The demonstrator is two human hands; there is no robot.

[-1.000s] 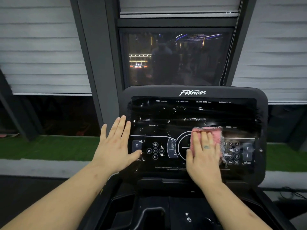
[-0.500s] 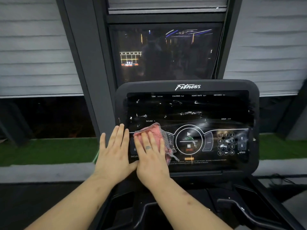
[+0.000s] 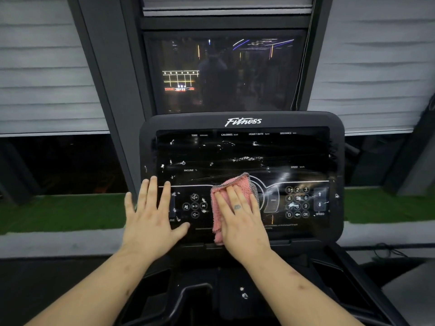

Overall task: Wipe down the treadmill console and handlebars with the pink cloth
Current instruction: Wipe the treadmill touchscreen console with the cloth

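The black treadmill console [image 3: 242,147] faces me, its glossy panel streaked with white smears. My right hand [image 3: 242,220] lies flat on the pink cloth [image 3: 233,187], pressing it against the lower middle of the panel, over the round central control. One cloth edge hangs down past the panel's bottom. My left hand [image 3: 150,215] rests flat with fingers spread on the console's lower left edge, beside the incline buttons. The black handlebar [image 3: 193,290] curves below the console.
A number keypad and speed arrows [image 3: 303,203] sit at the panel's right. White specks [image 3: 243,292] lie on the lower tray. Behind the console stand a dark window [image 3: 223,74], grey blinds, and a strip of green turf [image 3: 58,212].
My right hand slid the cloth from the panel's right to its left side, then back toward the centre. My left hand stayed on the left edge.
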